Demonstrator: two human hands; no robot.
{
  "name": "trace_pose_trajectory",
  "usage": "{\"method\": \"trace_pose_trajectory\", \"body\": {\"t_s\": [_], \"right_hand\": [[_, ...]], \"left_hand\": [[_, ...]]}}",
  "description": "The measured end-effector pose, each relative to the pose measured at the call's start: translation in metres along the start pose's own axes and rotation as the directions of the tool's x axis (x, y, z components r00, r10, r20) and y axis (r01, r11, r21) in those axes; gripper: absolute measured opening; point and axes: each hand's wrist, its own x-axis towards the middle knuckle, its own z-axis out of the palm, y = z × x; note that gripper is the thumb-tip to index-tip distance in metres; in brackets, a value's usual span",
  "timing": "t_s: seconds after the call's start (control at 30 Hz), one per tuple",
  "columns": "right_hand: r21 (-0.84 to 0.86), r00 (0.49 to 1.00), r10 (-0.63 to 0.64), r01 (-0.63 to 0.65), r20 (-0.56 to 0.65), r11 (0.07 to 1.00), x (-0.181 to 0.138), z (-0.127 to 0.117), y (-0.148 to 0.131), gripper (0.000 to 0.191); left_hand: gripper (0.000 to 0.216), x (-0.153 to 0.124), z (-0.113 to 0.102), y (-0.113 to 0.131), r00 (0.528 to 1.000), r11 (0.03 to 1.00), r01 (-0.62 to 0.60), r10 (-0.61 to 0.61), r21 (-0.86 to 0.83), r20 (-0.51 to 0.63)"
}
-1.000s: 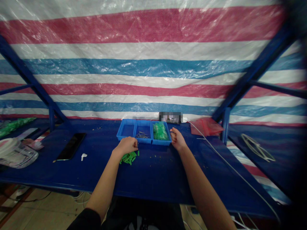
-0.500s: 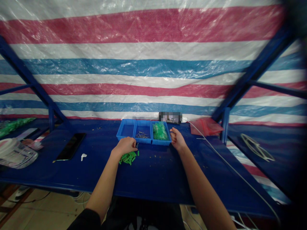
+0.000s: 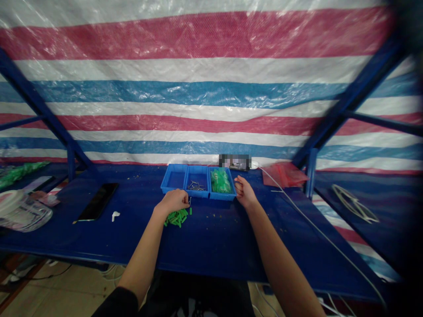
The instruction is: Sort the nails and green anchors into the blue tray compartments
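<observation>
My left hand (image 3: 176, 200) is closed in a pinch just in front of the blue bins, with a small metal screw (image 3: 190, 201) upright at its fingertips. Below that screw lies a single green wall plug (image 3: 191, 211), and a heap of green wall plugs (image 3: 176, 217) sits under the wrist. My right hand (image 3: 243, 191) is closed with curled fingers by the right edge of the right blue bin (image 3: 223, 197); whatever is in the fingers is hidden. That bin contains a bag of green plugs (image 3: 220, 181). Loose screws (image 3: 196, 186) lie in the middle blue bin (image 3: 198, 170).
To the left are a black phone (image 3: 98, 202), a white earbud (image 3: 115, 215) and a plastic tub (image 3: 23, 211). A red plastic bag (image 3: 284, 175) lies at the back right. The white cable (image 3: 309, 215) crosses the right side of the blue table (image 3: 211, 246).
Both hands stay almost where they were, the left still pinching the screw. A foot under the table at the lower left has shifted slightly.
</observation>
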Motion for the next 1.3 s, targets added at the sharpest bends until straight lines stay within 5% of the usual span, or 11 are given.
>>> {"method": "trace_pose_trajectory", "body": {"t_s": [0.57, 0.8, 0.97, 1.13, 1.3], "right_hand": [[-0.009, 1.000, -0.002, 0.002, -0.012, 1.000, -0.002, 0.002, 0.000, 0.019], [-0.015, 1.000, 0.008, -0.008, -0.013, 1.000, -0.002, 0.002, -0.001, 0.020], [-0.013, 1.000, 0.005, -0.005, -0.011, 1.000, -0.001, 0.001, -0.001, 0.019], [-0.032, 1.000, 0.003, -0.003, -0.001, 0.999, -0.002, 0.002, -0.001, 0.019], [-0.042, 1.000, -0.005, 0.005, -0.005, 0.999, -0.005, 0.004, -0.002, 0.019]], "left_hand": [[0.013, 0.002, 0.003, -0.001, 0.997, 0.998, -0.065, 0.065, -0.025, -0.029], [0.020, 0.001, 0.002, -0.001, 0.973, 0.919, -0.208, 0.230, -0.335, 0.025], [0.025, 0.001, 0.004, 0.001, 0.967, 0.800, -0.156, 0.244, -0.579, 0.076], [0.024, 0.008, 0.004, 0.006, 0.975, 0.693, -0.214, 0.195, -0.689, -0.107], [0.027, 0.018, 0.005, 0.013, 0.958, 0.579, -0.240, 0.012, -0.780, -0.286]]}}
